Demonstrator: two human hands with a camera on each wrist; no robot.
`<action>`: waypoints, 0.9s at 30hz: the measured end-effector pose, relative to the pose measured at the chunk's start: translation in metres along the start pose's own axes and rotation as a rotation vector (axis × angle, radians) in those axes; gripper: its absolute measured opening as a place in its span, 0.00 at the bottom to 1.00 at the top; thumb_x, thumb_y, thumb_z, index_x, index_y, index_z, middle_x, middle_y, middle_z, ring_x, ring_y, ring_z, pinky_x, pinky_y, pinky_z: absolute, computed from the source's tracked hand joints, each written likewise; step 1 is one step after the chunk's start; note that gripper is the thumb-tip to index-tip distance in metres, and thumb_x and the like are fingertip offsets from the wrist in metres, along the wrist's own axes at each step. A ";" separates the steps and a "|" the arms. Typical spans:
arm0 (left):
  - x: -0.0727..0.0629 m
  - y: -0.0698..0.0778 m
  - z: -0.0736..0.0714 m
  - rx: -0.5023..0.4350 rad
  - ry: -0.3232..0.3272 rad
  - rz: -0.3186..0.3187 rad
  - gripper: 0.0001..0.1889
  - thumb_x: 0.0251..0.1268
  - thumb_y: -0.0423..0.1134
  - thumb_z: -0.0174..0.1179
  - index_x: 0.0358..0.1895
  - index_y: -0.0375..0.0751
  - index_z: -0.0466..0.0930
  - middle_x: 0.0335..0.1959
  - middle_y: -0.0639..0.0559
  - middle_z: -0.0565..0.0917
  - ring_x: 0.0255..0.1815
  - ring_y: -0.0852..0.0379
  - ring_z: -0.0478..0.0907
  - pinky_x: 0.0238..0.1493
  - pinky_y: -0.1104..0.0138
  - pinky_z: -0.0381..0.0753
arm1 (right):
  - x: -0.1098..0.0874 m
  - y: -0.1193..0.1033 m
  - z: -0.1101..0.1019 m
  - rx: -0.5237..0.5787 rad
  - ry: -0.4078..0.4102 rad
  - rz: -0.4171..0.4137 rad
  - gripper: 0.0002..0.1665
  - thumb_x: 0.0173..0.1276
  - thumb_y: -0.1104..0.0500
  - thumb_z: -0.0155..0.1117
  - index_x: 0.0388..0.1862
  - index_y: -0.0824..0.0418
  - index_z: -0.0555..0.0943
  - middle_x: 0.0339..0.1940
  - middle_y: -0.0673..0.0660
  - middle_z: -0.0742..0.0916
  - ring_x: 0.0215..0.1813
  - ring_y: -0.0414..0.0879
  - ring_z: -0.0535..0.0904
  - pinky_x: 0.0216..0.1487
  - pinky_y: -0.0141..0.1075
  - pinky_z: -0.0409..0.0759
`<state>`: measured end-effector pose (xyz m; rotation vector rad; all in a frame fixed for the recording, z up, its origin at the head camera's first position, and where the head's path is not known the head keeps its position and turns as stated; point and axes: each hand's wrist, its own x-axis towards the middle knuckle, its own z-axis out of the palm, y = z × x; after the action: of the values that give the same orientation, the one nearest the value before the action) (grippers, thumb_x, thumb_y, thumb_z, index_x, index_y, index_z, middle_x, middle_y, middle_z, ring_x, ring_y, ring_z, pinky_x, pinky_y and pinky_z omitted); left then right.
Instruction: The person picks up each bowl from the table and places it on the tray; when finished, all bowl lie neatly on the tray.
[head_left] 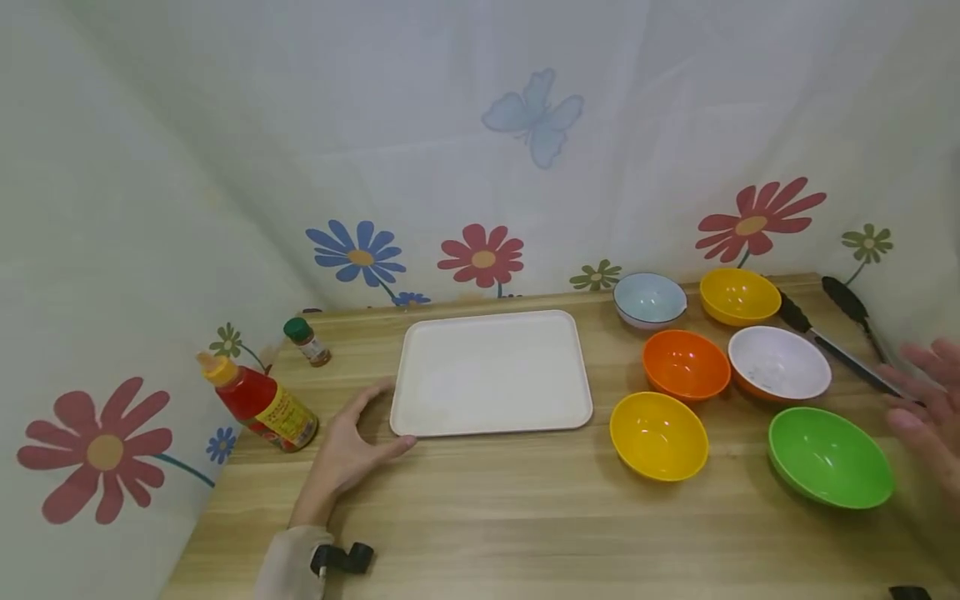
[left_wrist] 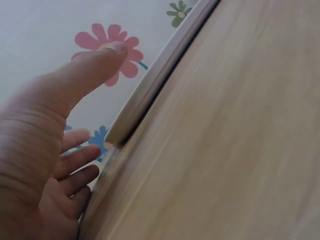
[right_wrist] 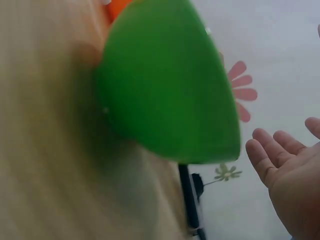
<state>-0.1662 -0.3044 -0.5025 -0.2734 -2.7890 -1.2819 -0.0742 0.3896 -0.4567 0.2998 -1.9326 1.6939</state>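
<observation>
My left hand (head_left: pixel 350 450) is at the near left corner of a white rectangular tray (head_left: pixel 491 375), thumb and fingers spread around that corner. In the left wrist view the thumb (left_wrist: pixel 90 70) reaches over toward the tray's edge (left_wrist: pixel 150 85), and nothing is gripped. At the right edge of the head view my right hand (head_left: pixel 933 417) is held up beside a green bowl (head_left: pixel 831 458), its fingers apart. The right wrist view shows that hand (right_wrist: pixel 295 175) with extended fingers and a bare palm, close to the green bowl's rim (right_wrist: pixel 235 145).
Left of the tray stand a red sauce bottle (head_left: pixel 266 404) and a green-capped spice jar (head_left: pixel 307 342). Yellow (head_left: pixel 658 437), orange (head_left: pixel 685 365), white (head_left: pixel 780 363) and pale blue (head_left: pixel 649 300) bowls, another yellow bowl (head_left: pixel 739 297) and black-handled tongs (head_left: pixel 840 354) fill the right side.
</observation>
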 end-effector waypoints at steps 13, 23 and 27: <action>-0.001 -0.003 0.004 0.094 -0.011 0.007 0.47 0.59 0.56 0.86 0.81 0.50 0.75 0.82 0.44 0.76 0.85 0.36 0.68 0.87 0.37 0.63 | -0.046 0.036 -0.015 0.102 -0.139 0.081 0.70 0.53 0.97 0.54 0.93 0.63 0.50 0.86 0.50 0.72 0.79 0.35 0.71 0.78 0.18 0.58; 0.001 -0.001 0.000 0.107 -0.013 0.001 0.48 0.60 0.57 0.85 0.82 0.48 0.74 0.83 0.42 0.74 0.86 0.34 0.66 0.87 0.36 0.62 | -0.048 0.036 -0.001 0.099 -0.190 0.072 0.78 0.36 0.96 0.69 0.90 0.70 0.54 0.84 0.52 0.74 0.79 0.36 0.71 0.74 0.19 0.66; 0.002 -0.001 0.000 0.111 -0.013 0.009 0.48 0.61 0.58 0.85 0.82 0.47 0.74 0.83 0.42 0.75 0.86 0.34 0.67 0.87 0.36 0.62 | -0.055 0.033 -0.001 -0.252 -0.188 0.160 0.78 0.45 0.89 0.79 0.93 0.55 0.58 0.83 0.40 0.69 0.73 0.24 0.67 0.69 0.12 0.63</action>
<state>-0.1680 -0.3045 -0.5028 -0.2886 -2.8533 -1.1230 -0.0452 0.3868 -0.5135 0.2200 -2.3365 1.5411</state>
